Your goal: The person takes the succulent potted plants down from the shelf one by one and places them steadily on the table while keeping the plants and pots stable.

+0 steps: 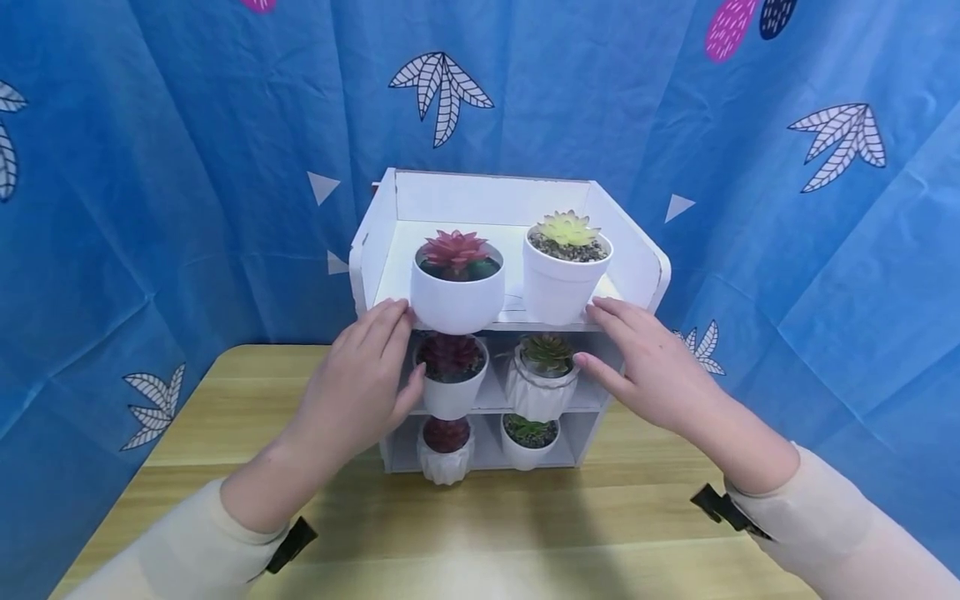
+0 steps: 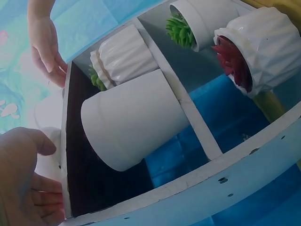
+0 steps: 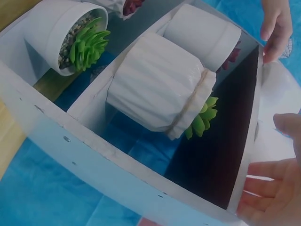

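Note:
A white three-level shelf (image 1: 495,200) holds several small potted succulents. On its top board, a round white pot with a red succulent (image 1: 457,296) stands at the left, beside a taller white pot with a yellow-green succulent (image 1: 564,283). My left hand (image 1: 360,375) rests its extended fingers at the top board's front left, close to the red succulent's pot. Mirroring it, my right hand (image 1: 652,362) has its fingertips by the yellow-green succulent's pot. Both thumbs point inward, below the board. In the wrist views neither hand grips anything; exact fingertip contact with the pots is unclear.
The middle level bears a white pot with a dark red succulent (image 1: 453,396) and a ribbed pot tied with twine (image 1: 542,396). Two smaller pots stand on the bottom level. Beneath is a wooden table (image 1: 465,550); a blue patterned curtain (image 1: 225,150) hangs behind.

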`<state>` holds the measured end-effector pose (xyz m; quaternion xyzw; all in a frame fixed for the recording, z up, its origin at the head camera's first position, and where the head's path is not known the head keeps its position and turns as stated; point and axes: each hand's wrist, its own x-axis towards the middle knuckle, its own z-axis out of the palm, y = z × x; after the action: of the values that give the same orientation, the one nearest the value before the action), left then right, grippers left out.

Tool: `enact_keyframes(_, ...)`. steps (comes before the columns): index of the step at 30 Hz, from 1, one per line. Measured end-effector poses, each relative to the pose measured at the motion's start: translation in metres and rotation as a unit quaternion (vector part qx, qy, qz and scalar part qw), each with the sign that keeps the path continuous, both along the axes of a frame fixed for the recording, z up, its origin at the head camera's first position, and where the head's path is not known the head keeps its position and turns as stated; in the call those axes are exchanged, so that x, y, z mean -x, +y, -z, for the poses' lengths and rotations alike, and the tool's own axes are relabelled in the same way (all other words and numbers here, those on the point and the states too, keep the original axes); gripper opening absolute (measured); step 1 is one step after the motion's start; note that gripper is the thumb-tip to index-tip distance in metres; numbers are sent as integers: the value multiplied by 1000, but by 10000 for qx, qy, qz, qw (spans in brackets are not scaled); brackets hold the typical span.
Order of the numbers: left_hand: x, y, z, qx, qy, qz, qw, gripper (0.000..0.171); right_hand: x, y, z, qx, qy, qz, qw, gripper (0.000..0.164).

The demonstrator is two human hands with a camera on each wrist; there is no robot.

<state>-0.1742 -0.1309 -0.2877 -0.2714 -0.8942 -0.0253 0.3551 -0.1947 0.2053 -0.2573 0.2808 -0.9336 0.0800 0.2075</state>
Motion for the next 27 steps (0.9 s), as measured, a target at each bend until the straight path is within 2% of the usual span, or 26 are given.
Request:
enact_keyframes(7, 3, 3, -1, -43, 286, 4, 9996, 58, 1, -4, 0, 106, 86, 127, 9998, 59)
enact_keyframes(16, 6, 6, -1, 280, 668, -82, 9973, 55, 3, -4, 2, 85, 235, 65, 9997, 53)
enact_keyframes(21, 7, 5, -2, 263, 723, -10, 9970, 55, 6, -4, 2, 50, 441, 64, 9990, 53)
enact_keyframes(27, 7, 5, -1, 218, 537, -44, 9983, 58, 9, -7, 3, -38, 531, 89, 9985, 55)
